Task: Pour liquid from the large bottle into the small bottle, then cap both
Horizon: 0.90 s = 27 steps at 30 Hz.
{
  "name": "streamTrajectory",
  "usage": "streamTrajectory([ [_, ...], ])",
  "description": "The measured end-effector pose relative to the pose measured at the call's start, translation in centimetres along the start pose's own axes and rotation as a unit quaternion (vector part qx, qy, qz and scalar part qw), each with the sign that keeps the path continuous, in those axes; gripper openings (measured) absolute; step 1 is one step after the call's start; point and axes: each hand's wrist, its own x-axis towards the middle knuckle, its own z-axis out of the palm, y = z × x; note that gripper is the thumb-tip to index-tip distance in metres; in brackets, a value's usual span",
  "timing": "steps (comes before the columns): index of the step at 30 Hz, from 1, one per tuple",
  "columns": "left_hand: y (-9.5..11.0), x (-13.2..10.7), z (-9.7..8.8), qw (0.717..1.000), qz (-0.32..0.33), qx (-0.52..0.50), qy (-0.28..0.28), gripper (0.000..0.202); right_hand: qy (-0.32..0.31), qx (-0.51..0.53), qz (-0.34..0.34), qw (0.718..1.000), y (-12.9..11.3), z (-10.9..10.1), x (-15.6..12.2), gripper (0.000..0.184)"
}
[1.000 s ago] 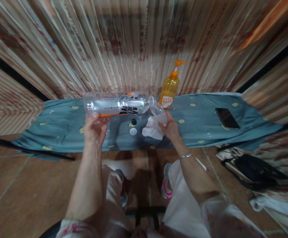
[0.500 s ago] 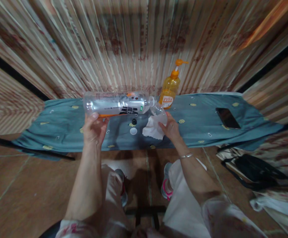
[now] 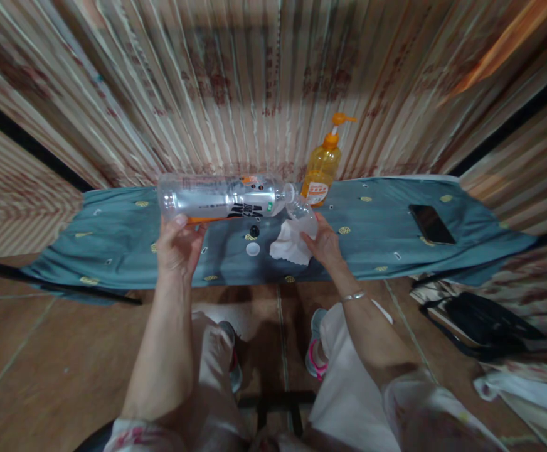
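Note:
My left hand grips a large clear plastic bottle, held on its side over the table with its open mouth pointing right. That mouth meets the mouth of a small clear bottle, tilted toward it and gripped by my right hand. The same hand also presses a white cloth against the small bottle. A white cap and a small black cap lie on the blue-grey tablecloth under the big bottle.
An orange pump bottle stands at the back of the table by the striped curtain. A black phone lies on the cloth at the right. A black bag sits on the tiled floor at the right. My legs and shoes show below.

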Motion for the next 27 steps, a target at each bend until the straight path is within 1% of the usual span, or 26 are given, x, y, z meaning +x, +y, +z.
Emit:
streamTrajectory([
  [3, 0.09, -0.09, 0.21, 1.000, 0.003, 0.005, -0.005, 0.060, 0.001, -0.008, 0.003, 1.000, -0.06, -0.05, -0.04, 0.061],
  [8, 0.14, -0.19, 0.44, 1.000, 0.006, -0.002, 0.007, 0.057, 0.003, -0.014, 0.008, 1.000, -0.15, -0.06, -0.04, 0.062],
  [15, 0.09, -0.17, 0.27, 1.000, 0.009, 0.002, -0.003, 0.060, 0.003, -0.011, 0.005, 1.000, -0.06, -0.07, -0.01, 0.062],
  [20, 0.19, -0.23, 0.48, 1.000, 0.005, 0.007, -0.017, 0.063, 0.003, -0.003, 0.008, 1.000, 0.04, -0.08, 0.01, 0.062],
  [27, 0.18, -0.32, 0.62, 1.000, 0.007, -0.002, -0.002, 0.060, 0.004, -0.002, 0.006, 1.000, -0.03, 0.00, -0.03, 0.061],
])
